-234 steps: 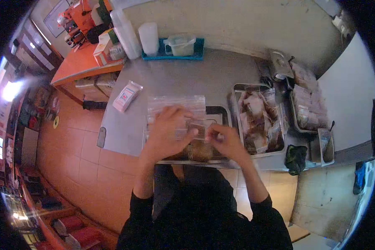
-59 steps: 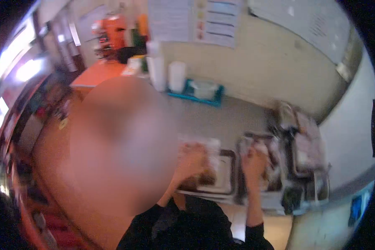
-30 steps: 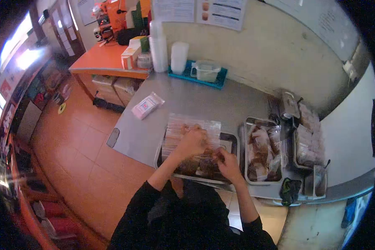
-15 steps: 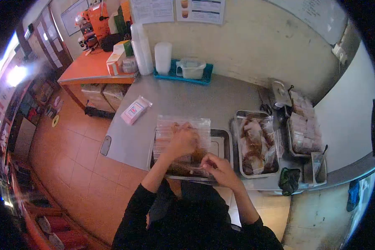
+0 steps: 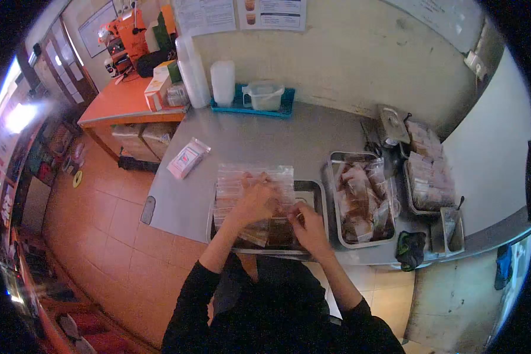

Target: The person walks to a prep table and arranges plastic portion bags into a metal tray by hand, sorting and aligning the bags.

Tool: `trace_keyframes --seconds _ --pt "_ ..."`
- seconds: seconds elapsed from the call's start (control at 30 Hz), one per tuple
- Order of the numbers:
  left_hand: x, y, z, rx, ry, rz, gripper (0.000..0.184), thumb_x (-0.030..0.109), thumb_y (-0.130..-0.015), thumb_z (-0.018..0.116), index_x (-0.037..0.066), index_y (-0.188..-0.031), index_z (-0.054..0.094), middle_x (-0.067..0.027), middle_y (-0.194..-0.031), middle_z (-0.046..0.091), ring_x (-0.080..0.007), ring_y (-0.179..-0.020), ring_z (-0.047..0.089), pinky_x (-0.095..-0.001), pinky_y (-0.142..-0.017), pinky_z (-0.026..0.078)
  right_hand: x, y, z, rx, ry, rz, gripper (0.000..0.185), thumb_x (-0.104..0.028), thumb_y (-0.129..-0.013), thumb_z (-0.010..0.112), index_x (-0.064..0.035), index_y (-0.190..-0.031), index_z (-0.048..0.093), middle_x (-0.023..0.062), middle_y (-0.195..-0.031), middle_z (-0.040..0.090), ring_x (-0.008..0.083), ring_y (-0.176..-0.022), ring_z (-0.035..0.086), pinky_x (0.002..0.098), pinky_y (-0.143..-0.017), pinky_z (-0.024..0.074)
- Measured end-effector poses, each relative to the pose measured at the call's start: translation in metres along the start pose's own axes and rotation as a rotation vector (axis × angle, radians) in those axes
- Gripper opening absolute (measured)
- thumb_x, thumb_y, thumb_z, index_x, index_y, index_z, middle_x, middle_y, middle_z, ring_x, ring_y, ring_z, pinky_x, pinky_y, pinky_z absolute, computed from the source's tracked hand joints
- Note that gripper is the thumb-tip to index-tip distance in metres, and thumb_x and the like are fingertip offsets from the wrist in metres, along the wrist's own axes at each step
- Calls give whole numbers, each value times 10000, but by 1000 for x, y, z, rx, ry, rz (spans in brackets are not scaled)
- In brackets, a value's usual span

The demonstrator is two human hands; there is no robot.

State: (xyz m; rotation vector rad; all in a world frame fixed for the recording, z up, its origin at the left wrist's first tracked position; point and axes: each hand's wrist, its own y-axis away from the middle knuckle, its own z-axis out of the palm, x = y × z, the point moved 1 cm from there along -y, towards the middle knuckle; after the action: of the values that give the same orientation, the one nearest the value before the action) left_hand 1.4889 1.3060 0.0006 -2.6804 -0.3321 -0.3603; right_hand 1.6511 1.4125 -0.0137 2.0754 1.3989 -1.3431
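Note:
My left hand (image 5: 256, 202) rests on a layer of clear plastic bags (image 5: 229, 184) that lies over the near metal tray (image 5: 320, 197). Its fingers are bent, with the fingertips on the plastic. My right hand (image 5: 307, 225) is pinched at the upper right edge of a clear bag with brown contents (image 5: 280, 232), close to the left hand's thumb. More flat brown bags lie in the tray under my wrists. To the right, a second metal tray (image 5: 334, 160) holds several filled bags (image 5: 360, 197).
A pink-and-white packet (image 5: 189, 158) lies on the steel table (image 5: 248, 138). At the wall a teal tray (image 5: 286, 106) bears clear containers. On the right stand a tray of stacked packets (image 5: 428, 183), a small metal bin (image 5: 448, 230) and a dark cloth (image 5: 410, 249).
The view has shifted slightly. My right hand has moved up from the tray's front edge to the bag's upper edge, nearer my left hand, which has stayed on the plastic.

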Motion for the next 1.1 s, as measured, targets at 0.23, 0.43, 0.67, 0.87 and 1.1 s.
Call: trace_keyframes --seconds 0.23,0.43,0.67,0.87,1.1 --pt "4 -1 -11 -95 64 -89 177 253 -662 737 155 -808 717 -12 -1029 620 -295 -1067 511 -645 -974 239 -10 -1 3 131 47 -27 157 -152 -845 654 -29 -925 600 141 -850 569 303 -723 618 416 -667 489" --pt "5 5 -12 -40 9 -80 130 212 -720 686 136 -823 703 -47 -1018 586 -309 -1040 505 -643 -958 241 -3 -3 8 114 84 67 158 -179 -816 670 -33 -852 622 143 -886 585 335 -753 616 427 -706 479" --pt "27 24 -48 -28 3 -113 344 210 -678 715 175 -1019 681 -46 -1116 550 -293 -1160 480 -570 -1014 219 -19 13 -32 245 240 -75 360 -236 -794 711 -90 -1104 601 134 -1004 598 346 -979 576 454 -828 445" --pt "39 72 -89 -330 124 -92 437 199 -680 715 181 -1110 642 -47 -1172 540 -293 -1221 443 -546 -1059 186 17 54 -115 356 659 134 409 -163 -654 785 -84 -985 558 140 -993 562 376 -979 527 498 -860 416" --pt "25 90 -68 -202 49 -60 397 175 -738 713 151 -1124 624 -57 -1127 578 -292 -1190 498 -511 -1044 232 45 74 -141 327 750 301 312 -145 -682 756 -82 -926 573 132 -942 595 354 -893 586 456 -791 463"
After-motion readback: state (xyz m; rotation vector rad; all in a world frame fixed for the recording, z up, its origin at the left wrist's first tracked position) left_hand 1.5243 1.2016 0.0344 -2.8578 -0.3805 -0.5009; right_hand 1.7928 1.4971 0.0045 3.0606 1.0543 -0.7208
